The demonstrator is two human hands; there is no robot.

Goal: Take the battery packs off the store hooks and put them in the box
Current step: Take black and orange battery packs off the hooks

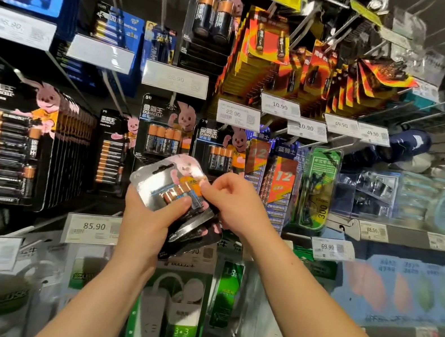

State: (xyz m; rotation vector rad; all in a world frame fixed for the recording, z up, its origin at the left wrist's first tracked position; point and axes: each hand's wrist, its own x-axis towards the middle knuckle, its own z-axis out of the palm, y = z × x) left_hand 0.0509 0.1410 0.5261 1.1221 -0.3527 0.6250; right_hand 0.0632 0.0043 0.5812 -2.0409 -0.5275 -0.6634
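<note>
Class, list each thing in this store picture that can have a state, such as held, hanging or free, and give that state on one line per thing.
Left hand: fingers curled round a stack of battery packs.
Right hand: pinches the top pack's edge.
Top battery pack: off its hook, tilted, held by both hands.
Lower packs in the stack: held under it, fanned out.
Four-battery pack: hanging on its hook.
Large battery pack: hanging.
Box: not in view.
</note>
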